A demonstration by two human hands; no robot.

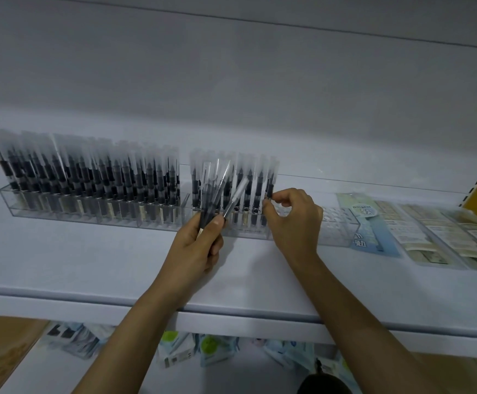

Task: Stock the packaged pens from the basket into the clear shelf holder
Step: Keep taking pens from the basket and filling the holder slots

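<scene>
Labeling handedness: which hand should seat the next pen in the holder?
Right. The right hand already pinches a pen at the filled row's end, beside the empty slots of the clear holder. The left hand is full with the spare pen bundle.

Free room and obstacles, told from your right hand (291, 216). Just right of it, the clear shelf holder (337, 223) shows unfilled holes, open from above. Touching its fingertips on the left stands the last upright packaged pen (270, 189), and beyond that a packed row of pens (89, 177) runs far left with one narrow gap. Your left hand (200, 243), fanning a bundle of pens (217, 194), blocks the holder's front there. Toward you, the white shelf (89, 260) lies bare. Farther right, flat packets (430, 234) cover the shelf.
</scene>
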